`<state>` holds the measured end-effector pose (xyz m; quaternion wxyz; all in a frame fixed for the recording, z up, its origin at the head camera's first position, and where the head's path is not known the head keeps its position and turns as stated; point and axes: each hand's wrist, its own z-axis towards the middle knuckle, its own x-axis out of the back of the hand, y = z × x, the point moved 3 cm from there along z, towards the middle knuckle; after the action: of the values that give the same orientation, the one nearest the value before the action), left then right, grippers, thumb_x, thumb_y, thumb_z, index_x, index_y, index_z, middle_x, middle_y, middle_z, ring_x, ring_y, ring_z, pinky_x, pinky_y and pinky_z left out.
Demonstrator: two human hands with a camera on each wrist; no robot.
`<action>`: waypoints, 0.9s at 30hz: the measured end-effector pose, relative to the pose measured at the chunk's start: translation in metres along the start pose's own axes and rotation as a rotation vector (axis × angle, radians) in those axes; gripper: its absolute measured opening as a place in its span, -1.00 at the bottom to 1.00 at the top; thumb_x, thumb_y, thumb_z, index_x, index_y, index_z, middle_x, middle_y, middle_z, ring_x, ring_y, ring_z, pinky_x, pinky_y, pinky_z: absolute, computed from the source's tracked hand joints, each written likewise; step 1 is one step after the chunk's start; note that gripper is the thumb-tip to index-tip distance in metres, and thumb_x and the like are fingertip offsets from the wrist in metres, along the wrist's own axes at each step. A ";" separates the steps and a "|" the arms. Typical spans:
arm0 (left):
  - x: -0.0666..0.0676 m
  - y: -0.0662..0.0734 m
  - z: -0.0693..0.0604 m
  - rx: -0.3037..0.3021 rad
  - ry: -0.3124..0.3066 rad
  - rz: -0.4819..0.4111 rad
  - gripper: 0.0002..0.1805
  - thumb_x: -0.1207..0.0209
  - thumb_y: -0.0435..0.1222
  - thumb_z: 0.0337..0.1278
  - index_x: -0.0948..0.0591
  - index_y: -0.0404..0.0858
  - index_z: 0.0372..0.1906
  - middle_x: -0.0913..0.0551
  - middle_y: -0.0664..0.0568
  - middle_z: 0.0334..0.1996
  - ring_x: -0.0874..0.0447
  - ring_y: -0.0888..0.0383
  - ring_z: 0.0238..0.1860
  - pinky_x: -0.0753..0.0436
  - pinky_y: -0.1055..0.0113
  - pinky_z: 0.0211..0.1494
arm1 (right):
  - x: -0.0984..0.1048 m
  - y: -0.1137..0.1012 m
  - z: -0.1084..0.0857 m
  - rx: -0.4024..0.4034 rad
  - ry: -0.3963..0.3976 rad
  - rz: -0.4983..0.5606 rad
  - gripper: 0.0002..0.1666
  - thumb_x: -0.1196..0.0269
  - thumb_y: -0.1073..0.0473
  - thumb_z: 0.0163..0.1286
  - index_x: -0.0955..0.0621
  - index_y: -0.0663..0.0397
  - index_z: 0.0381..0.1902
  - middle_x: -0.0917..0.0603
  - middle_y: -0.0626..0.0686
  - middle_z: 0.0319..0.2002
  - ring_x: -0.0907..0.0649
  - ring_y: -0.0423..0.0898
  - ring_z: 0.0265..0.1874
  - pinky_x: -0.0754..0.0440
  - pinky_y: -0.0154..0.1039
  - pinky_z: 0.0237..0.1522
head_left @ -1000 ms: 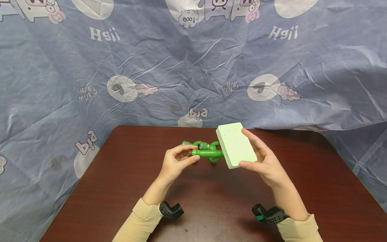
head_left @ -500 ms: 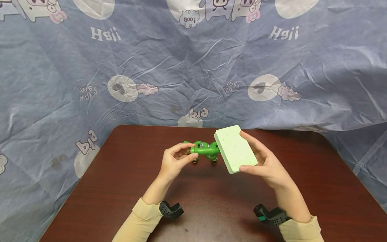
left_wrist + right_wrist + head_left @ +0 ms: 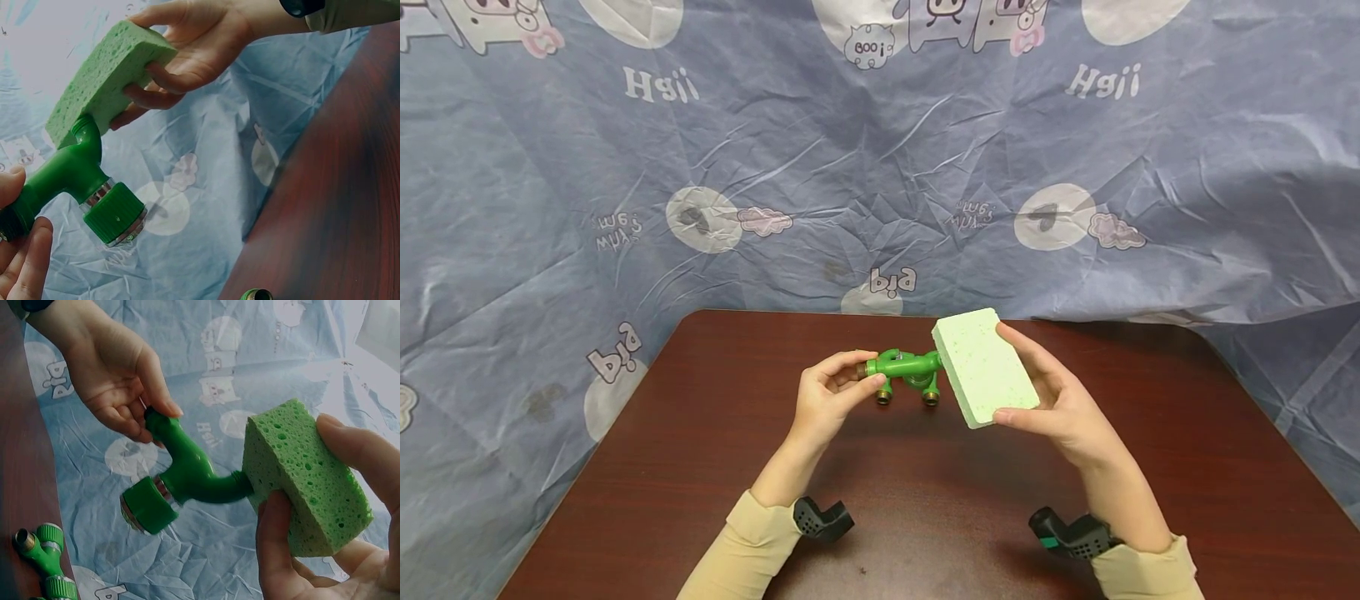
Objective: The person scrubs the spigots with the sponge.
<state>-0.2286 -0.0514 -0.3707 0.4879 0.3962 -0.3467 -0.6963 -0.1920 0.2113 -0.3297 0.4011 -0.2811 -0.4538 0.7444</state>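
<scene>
My left hand (image 3: 829,398) pinches a green tap (image 3: 904,365) by its threaded end, thumb on the near side. A round ribbed knob (image 3: 114,212) sticks out from the tap's body in the left wrist view. In my right hand (image 3: 1071,408) is a pale green porous sponge (image 3: 987,367), gripped by its edges between thumb and fingers. The tap's curved spout (image 3: 228,487) meets the face of the sponge in the right wrist view. Both things are held up above the table; the spout's tip is hidden against the sponge.
Other green taps (image 3: 42,556) lie on the dark brown table (image 3: 760,483) behind the held one, partly hidden by it. A blue-grey printed cloth (image 3: 820,167) hangs behind the table. Each wrist wears a black camera.
My left hand has shifted slightly up and left, and the tap has turned and tilted in it. The sponge sank a little at first, then stayed nearly in place.
</scene>
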 end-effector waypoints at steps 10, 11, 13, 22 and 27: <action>0.003 -0.001 0.001 -0.027 0.041 -0.002 -0.65 -0.30 -0.61 -0.12 -0.57 -0.61 -0.12 -0.69 0.04 -0.29 -0.65 0.22 -0.35 -0.64 0.45 -0.28 | -0.007 -0.003 -0.001 -0.006 -0.053 -0.014 0.07 -0.21 0.70 0.00 -0.09 0.17 0.45 -0.33 0.13 0.21 -0.56 -0.08 -0.06 -0.67 -0.29 -0.22; 0.004 -0.001 0.001 -0.030 0.044 -0.002 -0.65 -0.29 -0.61 -0.12 -0.57 -0.61 -0.12 -0.69 0.05 -0.28 -0.65 0.22 -0.34 -0.64 0.46 -0.28 | -0.007 -0.003 -0.002 -0.009 -0.049 -0.014 0.07 -0.20 0.70 0.00 -0.09 0.16 0.45 -0.33 0.13 0.21 -0.57 -0.08 -0.06 -0.67 -0.28 -0.22; 0.004 -0.001 0.001 -0.031 0.049 -0.001 -0.66 -0.30 -0.61 -0.12 -0.57 -0.61 -0.12 -0.69 0.05 -0.28 -0.65 0.23 -0.34 -0.63 0.46 -0.28 | -0.007 -0.002 -0.002 -0.021 -0.040 -0.013 0.07 -0.20 0.70 0.00 -0.10 0.15 0.45 -0.34 0.12 0.20 -0.58 -0.08 -0.07 -0.67 -0.28 -0.21; -0.001 -0.004 0.000 -0.018 0.023 -0.018 -0.63 -0.30 -0.63 -0.14 -0.54 -0.67 -0.12 -0.68 0.05 -0.29 -0.66 0.22 -0.34 -0.66 0.43 -0.27 | -0.024 0.005 0.001 -0.026 -0.052 0.025 0.10 -0.24 0.69 -0.01 -0.07 0.17 0.45 -0.30 0.19 0.21 -0.57 -0.06 -0.05 -0.67 -0.25 -0.20; -0.004 -0.004 -0.002 -0.022 0.015 -0.031 -0.64 -0.29 -0.65 -0.16 -0.55 -0.66 -0.13 -0.66 0.04 -0.28 -0.67 0.22 -0.34 -0.67 0.41 -0.27 | -0.030 0.009 0.002 0.010 -0.044 -0.013 0.09 -0.30 0.66 -0.03 -0.08 0.26 0.43 -0.09 0.14 0.39 -0.47 -0.08 0.06 -0.65 -0.29 -0.18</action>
<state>-0.2276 -0.0461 -0.3744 0.4839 0.4012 -0.3294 -0.7046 -0.1807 0.1822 -0.3354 0.3971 -0.2599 -0.4606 0.7501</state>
